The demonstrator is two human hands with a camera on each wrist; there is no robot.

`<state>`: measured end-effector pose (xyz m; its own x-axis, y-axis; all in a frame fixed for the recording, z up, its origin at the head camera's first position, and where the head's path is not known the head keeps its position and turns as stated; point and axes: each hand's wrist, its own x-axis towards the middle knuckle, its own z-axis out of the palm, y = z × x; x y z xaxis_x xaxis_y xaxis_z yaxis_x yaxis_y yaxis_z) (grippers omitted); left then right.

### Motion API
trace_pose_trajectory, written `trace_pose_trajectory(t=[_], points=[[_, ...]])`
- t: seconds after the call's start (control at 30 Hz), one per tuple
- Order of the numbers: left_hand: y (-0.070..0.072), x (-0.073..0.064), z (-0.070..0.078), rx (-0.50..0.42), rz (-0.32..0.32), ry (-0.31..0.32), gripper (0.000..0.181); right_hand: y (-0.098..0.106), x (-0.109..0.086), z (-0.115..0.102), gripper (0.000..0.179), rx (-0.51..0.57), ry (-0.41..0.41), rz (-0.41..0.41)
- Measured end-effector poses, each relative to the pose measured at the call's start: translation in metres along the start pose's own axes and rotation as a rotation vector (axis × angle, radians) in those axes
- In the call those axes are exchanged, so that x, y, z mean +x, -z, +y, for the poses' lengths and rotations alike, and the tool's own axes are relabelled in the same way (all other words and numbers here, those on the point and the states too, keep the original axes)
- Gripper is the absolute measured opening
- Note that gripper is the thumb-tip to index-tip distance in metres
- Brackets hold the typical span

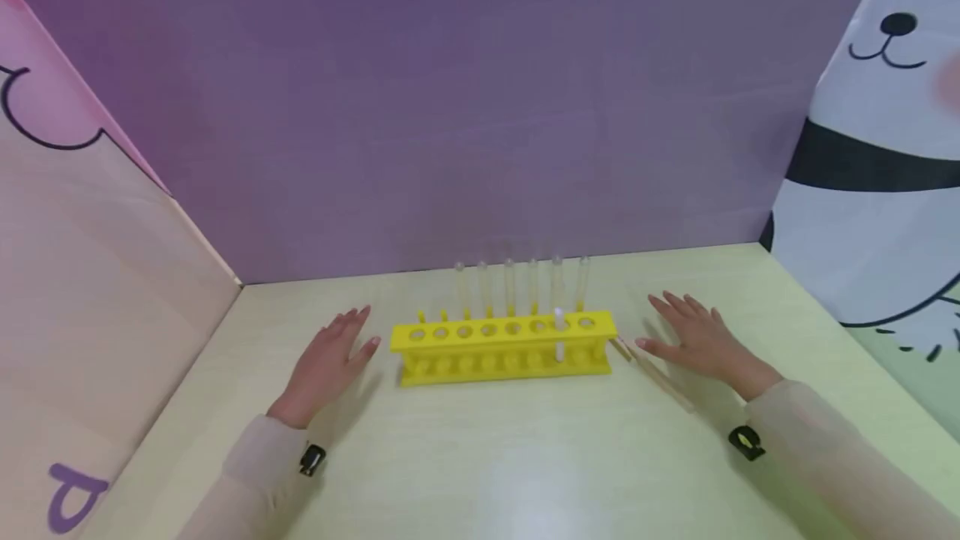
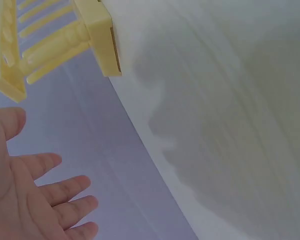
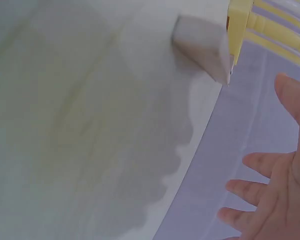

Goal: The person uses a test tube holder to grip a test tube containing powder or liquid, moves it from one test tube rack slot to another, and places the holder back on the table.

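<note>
A yellow test tube rack [image 1: 504, 340] stands on the table in the head view, with a row of round holes along its top. Several clear test tubes [image 1: 510, 286] sit upside down on the pegs along its back. A slim white object [image 1: 558, 319] stands upright in a hole toward the right end. My left hand [image 1: 322, 369] is left of the rack, fingers spread and holding nothing. On the other side is my right hand [image 1: 701, 340], also spread, holding nothing. In both wrist views the palms face the rack's ends, apart from it.
A pale, box-like object [image 3: 202, 45] lies by the rack's right end, its brownish edge near my right thumb in the head view. The light table [image 1: 450, 457] meets a purple back wall [image 1: 480, 107]. Printed panels stand at left [image 1: 90, 273] and right [image 1: 885, 215].
</note>
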<state>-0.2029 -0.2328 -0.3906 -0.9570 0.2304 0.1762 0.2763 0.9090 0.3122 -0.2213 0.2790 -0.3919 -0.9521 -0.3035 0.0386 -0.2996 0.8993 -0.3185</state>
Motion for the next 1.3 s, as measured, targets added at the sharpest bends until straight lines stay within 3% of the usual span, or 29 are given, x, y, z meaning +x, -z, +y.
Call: trace_pose_trajectory(t=[0.17,0.33,0.47,0.9,1.13,1.3], points=[[-0.001,-0.003,0.008,-0.040,-0.009,-0.031,0.057,-0.002,0.002,-0.006,0.082,0.014,0.023,-0.024],[-0.003,-0.004,0.012,-0.207,-0.080,0.006,0.059,-0.002,0.003,-0.012,0.079,0.043,0.068,-0.043],[-0.006,-0.003,0.013,-0.326,-0.087,0.020,0.059,-0.005,0.004,-0.014,0.077,0.014,0.074,-0.051],[-0.020,0.001,0.024,-0.434,-0.049,0.031,0.050,-0.011,0.008,-0.024,0.073,0.040,0.023,-0.158],[-0.022,0.004,0.031,-0.503,-0.067,0.085,0.046,-0.013,0.012,-0.028,0.052,0.007,0.040,-0.098],[-0.024,0.006,0.033,-0.557,-0.079,0.129,0.043,-0.016,0.015,-0.030,0.040,0.057,-0.016,-0.163]])
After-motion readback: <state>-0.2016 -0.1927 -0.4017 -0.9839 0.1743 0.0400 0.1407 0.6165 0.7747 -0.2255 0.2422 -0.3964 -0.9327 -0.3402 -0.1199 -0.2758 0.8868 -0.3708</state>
